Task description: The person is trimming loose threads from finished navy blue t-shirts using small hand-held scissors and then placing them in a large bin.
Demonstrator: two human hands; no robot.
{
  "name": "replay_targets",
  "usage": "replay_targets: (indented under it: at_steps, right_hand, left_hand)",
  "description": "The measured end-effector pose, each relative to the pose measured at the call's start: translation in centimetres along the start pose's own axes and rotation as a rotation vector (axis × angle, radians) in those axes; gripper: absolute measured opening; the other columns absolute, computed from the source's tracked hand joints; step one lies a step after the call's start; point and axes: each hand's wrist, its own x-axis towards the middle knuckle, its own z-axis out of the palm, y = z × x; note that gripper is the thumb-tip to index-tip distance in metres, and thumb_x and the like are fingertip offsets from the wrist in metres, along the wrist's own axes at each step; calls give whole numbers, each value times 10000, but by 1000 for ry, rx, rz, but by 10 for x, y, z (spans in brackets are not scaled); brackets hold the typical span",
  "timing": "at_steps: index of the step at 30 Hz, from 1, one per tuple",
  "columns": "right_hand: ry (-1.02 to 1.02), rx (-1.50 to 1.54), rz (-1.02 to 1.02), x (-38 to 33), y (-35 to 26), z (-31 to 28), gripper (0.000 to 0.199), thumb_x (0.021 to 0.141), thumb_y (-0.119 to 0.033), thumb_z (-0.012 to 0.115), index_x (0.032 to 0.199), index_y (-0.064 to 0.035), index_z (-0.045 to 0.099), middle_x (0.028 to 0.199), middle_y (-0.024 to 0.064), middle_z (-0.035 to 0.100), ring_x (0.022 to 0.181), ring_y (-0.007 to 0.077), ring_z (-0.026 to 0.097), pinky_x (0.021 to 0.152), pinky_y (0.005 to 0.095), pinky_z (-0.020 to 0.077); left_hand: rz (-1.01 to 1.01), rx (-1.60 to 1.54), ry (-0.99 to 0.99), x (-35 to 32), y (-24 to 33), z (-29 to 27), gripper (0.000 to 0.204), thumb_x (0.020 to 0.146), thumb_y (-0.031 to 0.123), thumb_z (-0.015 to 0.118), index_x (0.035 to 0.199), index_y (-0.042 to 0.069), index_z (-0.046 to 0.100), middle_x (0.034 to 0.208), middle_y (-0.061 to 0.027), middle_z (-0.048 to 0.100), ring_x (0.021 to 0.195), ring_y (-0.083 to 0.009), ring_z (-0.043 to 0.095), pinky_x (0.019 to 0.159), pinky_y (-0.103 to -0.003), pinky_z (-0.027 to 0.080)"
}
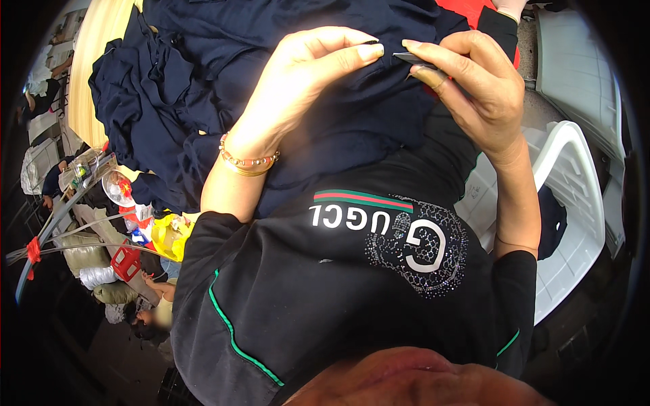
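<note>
My left hand [305, 68] is raised over a pile of dark navy fabric [325, 128], thumb and forefinger pinched together. Whatever lies between those fingertips is too small to make out. Close by on the right, my right hand [477, 84] grips a small dark flat piece [414, 59] between thumb and fingers. Its narrow end points toward my left fingertips, a short gap away. The exact kind of this piece does not show. A tan wrap [429, 75] covers my right thumb tip. The fabric lies crumpled across my lap and a pale wooden tabletop [84, 101].
A white plastic chair [579, 196] stands at my right, with dark cloth on it. To the left are a yellow plastic bag [170, 237], thin metal rods [51, 230] and a red basket [126, 260]. Other people and bundles appear farther left. Red material [467, 8] shows at the top.
</note>
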Motion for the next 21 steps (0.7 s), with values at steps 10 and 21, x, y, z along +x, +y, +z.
replay_targets:
  at_steps: [10, 21]
  right_hand:
    - [-130, 506, 523, -15, 6, 17, 143, 779, -60, 722, 891, -5, 652, 790, -12, 602, 727, 53, 555, 656, 207, 446]
    - [49, 519, 645, -27, 36, 37, 211, 790, -46, 716, 987, -8, 650, 851, -17, 632, 752, 31, 556, 689, 198, 467]
  left_hand:
    - [83, 211, -94, -1, 5, -1, 180, 896, 102, 634, 1025, -19, 666, 908, -8, 665, 867, -49, 581, 801, -195, 451]
    - [51, 356, 23, 5, 6, -47, 212, 940, 125, 576, 1069, -26, 648, 972, -2, 659, 949, -61, 583, 878, -196, 431]
